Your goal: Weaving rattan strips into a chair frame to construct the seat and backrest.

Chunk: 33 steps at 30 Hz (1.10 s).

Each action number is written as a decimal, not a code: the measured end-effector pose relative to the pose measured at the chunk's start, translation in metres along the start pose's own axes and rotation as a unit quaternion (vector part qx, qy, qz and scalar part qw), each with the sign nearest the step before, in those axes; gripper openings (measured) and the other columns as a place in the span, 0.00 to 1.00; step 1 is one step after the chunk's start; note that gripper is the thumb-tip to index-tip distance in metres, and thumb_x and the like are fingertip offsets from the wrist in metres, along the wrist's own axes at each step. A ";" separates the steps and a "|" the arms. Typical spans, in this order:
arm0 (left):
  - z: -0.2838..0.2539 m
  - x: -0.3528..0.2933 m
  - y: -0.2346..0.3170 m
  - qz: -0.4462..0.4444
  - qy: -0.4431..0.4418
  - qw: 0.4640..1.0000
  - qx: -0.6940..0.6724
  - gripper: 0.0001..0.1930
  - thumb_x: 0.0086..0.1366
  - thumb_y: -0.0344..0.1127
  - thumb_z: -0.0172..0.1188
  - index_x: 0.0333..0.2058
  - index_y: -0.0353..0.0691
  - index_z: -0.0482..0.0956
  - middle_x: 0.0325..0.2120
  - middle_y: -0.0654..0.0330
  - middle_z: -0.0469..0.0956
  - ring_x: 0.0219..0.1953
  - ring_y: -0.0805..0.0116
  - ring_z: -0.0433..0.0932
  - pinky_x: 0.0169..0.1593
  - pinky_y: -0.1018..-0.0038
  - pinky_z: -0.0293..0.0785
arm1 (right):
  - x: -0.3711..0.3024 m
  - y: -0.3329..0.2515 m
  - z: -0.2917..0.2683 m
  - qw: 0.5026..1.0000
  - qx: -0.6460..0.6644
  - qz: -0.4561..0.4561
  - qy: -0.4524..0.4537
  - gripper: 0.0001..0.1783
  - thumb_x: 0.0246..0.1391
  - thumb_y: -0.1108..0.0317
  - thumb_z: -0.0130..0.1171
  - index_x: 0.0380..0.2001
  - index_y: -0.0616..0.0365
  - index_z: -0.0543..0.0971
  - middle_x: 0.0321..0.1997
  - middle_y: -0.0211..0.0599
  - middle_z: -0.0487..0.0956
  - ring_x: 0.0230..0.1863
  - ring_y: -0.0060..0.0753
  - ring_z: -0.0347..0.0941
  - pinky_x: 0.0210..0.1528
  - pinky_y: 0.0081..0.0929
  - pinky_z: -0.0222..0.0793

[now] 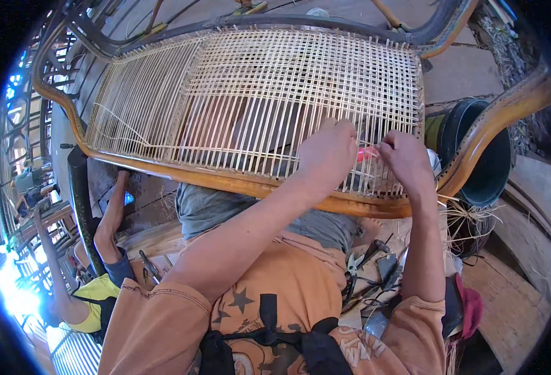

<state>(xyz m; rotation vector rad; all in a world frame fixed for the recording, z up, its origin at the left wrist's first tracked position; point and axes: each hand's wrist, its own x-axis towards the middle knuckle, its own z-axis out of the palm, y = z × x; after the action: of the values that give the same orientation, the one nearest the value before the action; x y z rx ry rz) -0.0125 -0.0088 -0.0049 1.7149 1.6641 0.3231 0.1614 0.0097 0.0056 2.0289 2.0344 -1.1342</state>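
- Evidently the left hand [331, 147] is curled over the cane strands, fingertips tucked out of sight, so I cannot tell whether it pinches one.
- Near it, the right hand [405, 156] is bent into a loose fist over the panel's right part; its grip is hidden too — I cannot tell what, if anything, it holds.
- Between them shows something small and pinkish-red [368, 152], too blurred and covered to name.
- Under both hands lies the cane panel [306, 69], set in a curved wooden frame [238, 181] above the person's lap; its far middle and right are closely crossed, the nearer part mostly open strands.
- At its left, a loose strand [122, 122] loops over the strands.
- Right of the frame stands a dark bucket [488, 169], partly hidden behind the frame's curved arm.
- Below the frame, pliers [352, 265] lie among dark tools, hard to tell apart.
- At lower left, another person's yellow shirt [91, 300] shows — partly cut off by the sleeve, beside a glaring light [19, 290].
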 end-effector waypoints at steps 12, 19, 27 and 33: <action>0.001 0.013 0.007 0.039 -0.075 0.991 0.106 0.07 0.61 0.35 0.53 0.37 0.42 0.75 0.36 0.51 0.73 0.36 0.53 0.77 0.39 0.61 0.75 | -0.001 -0.003 0.000 1.000 -0.010 -0.009 0.006 0.14 0.51 0.58 0.53 0.29 0.58 0.78 0.31 0.50 0.78 0.37 0.54 0.74 0.40 0.46 0.68; 0.000 -0.011 0.014 0.016 -0.040 0.989 0.141 0.08 0.60 0.36 0.55 0.31 0.39 0.78 0.30 0.52 0.75 0.31 0.50 0.77 0.37 0.61 0.75 | -0.003 -0.007 0.005 1.000 -0.001 0.016 0.023 0.15 0.52 0.58 0.52 0.31 0.59 0.78 0.31 0.49 0.78 0.37 0.53 0.75 0.40 0.45 0.69; 0.000 0.008 0.004 -0.075 -0.091 0.993 0.008 0.10 0.56 0.37 0.55 0.26 0.36 0.79 0.23 0.48 0.78 0.31 0.50 0.78 0.36 0.58 0.74 | 0.001 0.003 0.007 1.000 -0.008 0.007 -0.001 0.14 0.52 0.59 0.51 0.32 0.58 0.78 0.32 0.50 0.78 0.37 0.53 0.75 0.40 0.45 0.69; -0.004 0.003 0.009 -0.109 -0.103 0.988 -0.023 0.10 0.56 0.37 0.54 0.25 0.35 0.78 0.24 0.47 0.78 0.31 0.50 0.78 0.37 0.59 0.74 | 0.001 -0.005 0.008 1.000 -0.015 0.008 0.013 0.15 0.51 0.56 0.53 0.31 0.57 0.79 0.33 0.50 0.78 0.37 0.53 0.75 0.39 0.45 0.69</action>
<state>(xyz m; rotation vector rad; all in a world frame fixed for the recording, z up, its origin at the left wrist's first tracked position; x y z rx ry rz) -0.0080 -0.0036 0.0029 1.4626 1.6579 0.0783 0.1532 0.0066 0.0015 2.0540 2.0299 -1.0735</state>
